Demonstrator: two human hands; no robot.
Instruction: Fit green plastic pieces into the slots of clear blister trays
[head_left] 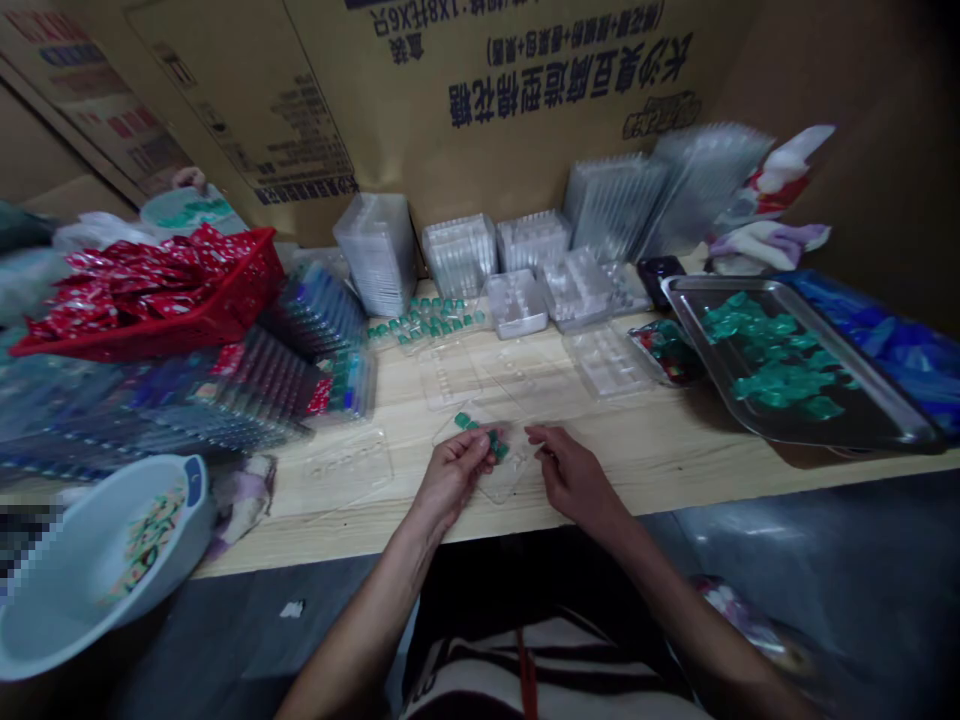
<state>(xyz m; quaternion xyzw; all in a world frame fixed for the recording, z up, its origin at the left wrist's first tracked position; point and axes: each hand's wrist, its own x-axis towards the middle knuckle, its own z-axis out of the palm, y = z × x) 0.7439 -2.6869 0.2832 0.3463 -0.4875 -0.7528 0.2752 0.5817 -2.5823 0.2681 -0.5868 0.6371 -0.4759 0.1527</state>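
While left fingers (469, 457) hold a clear tray (511, 480) (bearing green pieces (465, 421)), I cannot tell whether right fingers (556, 442) grip.

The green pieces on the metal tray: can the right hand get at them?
Probably yes: the green pieces lie uncovered, and only the low rim of the metal tray seems between them and the right hand.

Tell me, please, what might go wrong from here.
The green pieces beside the left hand could spill or shift if the clear tray beneath them tips. The red basket, heaped with red packets, appears to rest on stacked clear packs, so a knock might topple it.
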